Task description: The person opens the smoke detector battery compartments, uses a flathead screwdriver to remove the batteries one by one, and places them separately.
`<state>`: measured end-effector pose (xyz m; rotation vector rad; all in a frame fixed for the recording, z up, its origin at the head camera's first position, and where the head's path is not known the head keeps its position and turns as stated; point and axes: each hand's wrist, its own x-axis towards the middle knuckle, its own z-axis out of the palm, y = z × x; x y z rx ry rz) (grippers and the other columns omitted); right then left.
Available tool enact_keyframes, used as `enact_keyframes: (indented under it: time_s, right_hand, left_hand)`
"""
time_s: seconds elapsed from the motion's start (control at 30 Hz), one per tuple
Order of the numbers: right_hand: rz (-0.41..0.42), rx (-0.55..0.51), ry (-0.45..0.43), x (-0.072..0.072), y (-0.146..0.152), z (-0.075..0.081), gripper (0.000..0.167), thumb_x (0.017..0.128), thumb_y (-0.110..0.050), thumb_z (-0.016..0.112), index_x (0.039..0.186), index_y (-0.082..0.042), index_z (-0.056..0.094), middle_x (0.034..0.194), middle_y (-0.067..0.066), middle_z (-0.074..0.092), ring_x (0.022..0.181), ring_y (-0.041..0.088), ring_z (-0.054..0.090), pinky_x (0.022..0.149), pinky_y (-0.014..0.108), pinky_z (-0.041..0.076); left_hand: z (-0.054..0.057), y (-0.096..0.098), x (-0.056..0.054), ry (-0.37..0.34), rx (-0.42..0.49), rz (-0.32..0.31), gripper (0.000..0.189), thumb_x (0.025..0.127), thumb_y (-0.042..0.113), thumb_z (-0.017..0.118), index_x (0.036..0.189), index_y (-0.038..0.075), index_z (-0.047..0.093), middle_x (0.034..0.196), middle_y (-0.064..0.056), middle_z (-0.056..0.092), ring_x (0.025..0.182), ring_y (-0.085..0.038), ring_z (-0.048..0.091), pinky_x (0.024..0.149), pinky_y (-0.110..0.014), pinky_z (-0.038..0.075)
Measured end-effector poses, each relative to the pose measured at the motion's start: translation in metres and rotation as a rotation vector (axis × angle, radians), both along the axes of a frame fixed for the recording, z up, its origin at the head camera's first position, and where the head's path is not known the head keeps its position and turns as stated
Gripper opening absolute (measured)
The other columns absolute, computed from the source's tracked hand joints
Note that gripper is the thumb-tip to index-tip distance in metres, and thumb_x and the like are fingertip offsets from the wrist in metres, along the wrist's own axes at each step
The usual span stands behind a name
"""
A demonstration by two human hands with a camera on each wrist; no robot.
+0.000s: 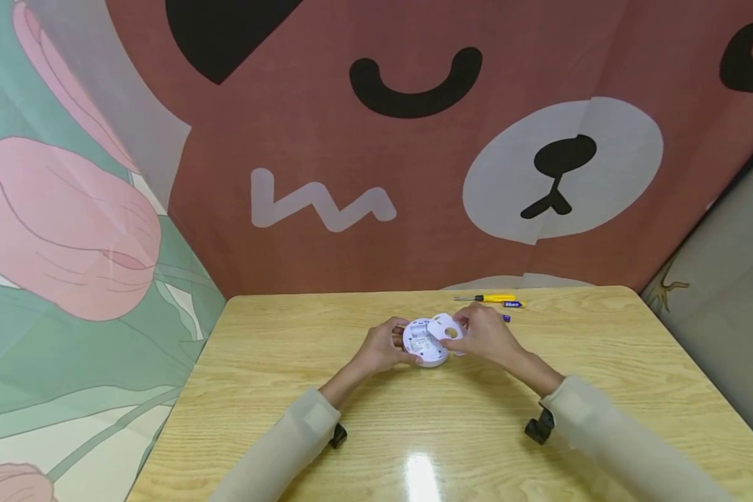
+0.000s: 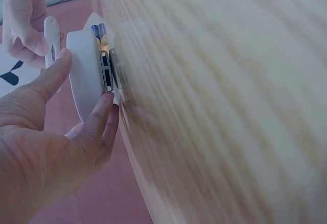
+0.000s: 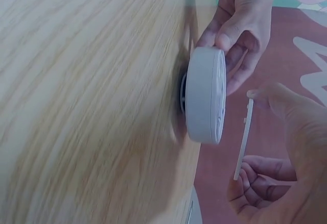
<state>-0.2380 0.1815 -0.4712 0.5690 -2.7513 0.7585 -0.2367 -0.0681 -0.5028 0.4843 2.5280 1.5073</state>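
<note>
A round white smoke alarm (image 1: 425,352) lies back side up on the table, its printed label and battery compartment showing. My left hand (image 1: 379,348) grips its rim, thumb at the near edge and fingers on the far left side. Dark slots show low on the alarm's side (image 2: 84,76) in the left wrist view. Between thumb and fingers, my right hand (image 1: 486,336) pinches a thin white back plate (image 1: 439,325) with a round hole. In the right wrist view this plate (image 3: 244,137) stands apart from the alarm (image 3: 203,96), tilted above its back.
Behind my right hand lie a yellow-handled screwdriver (image 1: 496,298) and a blue-and-yellow battery (image 1: 513,305). A second blue battery (image 1: 506,318) is partly hidden by the hand. The wooden table (image 1: 288,335) ends at a printed cloth backdrop (image 1: 326,258).
</note>
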Motion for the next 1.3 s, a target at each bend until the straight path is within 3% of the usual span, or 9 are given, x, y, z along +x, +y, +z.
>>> enact_keyframes:
  time_s: [0.2, 0.4, 0.7, 1.03, 1.3]
  right_hand:
    - [-0.063, -0.014, -0.007, 0.001, -0.012, -0.003, 0.054, 0.068, -0.039, 0.099, 0.095, 0.003, 0.079, 0.085, 0.01, 0.069, 0.074, 0.019, 0.061, 0.065, 0.036, 0.053]
    - [-0.085, -0.028, -0.008, 0.002, -0.023, -0.005, 0.053, 0.068, -0.037, 0.098, 0.096, 0.004, 0.079, 0.086, 0.013, 0.073, 0.079, 0.026, 0.066, 0.068, 0.042, 0.056]
    - [-0.111, -0.019, -0.054, 0.006, -0.038, -0.007, 0.053, 0.07, -0.039, 0.097, 0.097, 0.004, 0.08, 0.088, 0.013, 0.073, 0.081, 0.026, 0.066, 0.068, 0.042, 0.055]
    - [-0.125, -0.022, -0.061, 0.006, -0.047, -0.012, 0.052, 0.07, -0.037, 0.097, 0.093, 0.006, 0.078, 0.089, 0.017, 0.073, 0.077, 0.024, 0.065, 0.063, 0.037, 0.055]
    - [-0.139, 0.001, -0.06, 0.006, -0.052, -0.012, 0.048, 0.071, -0.039, 0.097, 0.087, 0.003, 0.077, 0.082, 0.013, 0.069, 0.071, 0.02, 0.059, 0.056, 0.032, 0.048]
  left_hand:
    - [-0.003, -0.001, 0.0, 0.001, 0.004, 0.001, 0.072, 0.075, 0.006, 0.097, 0.137, -0.003, 0.061, 0.119, -0.017, 0.071, 0.105, -0.029, 0.074, 0.084, -0.026, 0.062]
    - [-0.004, -0.002, -0.001, 0.008, 0.001, 0.007, 0.071, 0.075, 0.007, 0.098, 0.135, -0.003, 0.061, 0.117, -0.017, 0.073, 0.103, -0.027, 0.075, 0.083, -0.025, 0.062]
    - [-0.004, -0.002, -0.001, -0.01, 0.026, 0.003, 0.074, 0.075, 0.007, 0.097, 0.138, -0.004, 0.06, 0.121, -0.02, 0.072, 0.107, -0.028, 0.075, 0.084, -0.025, 0.062]
    - [-0.002, -0.001, -0.001, -0.019, 0.045, -0.006, 0.073, 0.076, 0.004, 0.096, 0.138, -0.006, 0.058, 0.122, -0.021, 0.071, 0.108, -0.031, 0.075, 0.084, -0.026, 0.063]
    - [-0.002, -0.002, -0.001, -0.038, 0.068, -0.008, 0.072, 0.076, 0.001, 0.095, 0.138, -0.006, 0.058, 0.121, -0.019, 0.07, 0.108, -0.031, 0.075, 0.083, -0.026, 0.063]
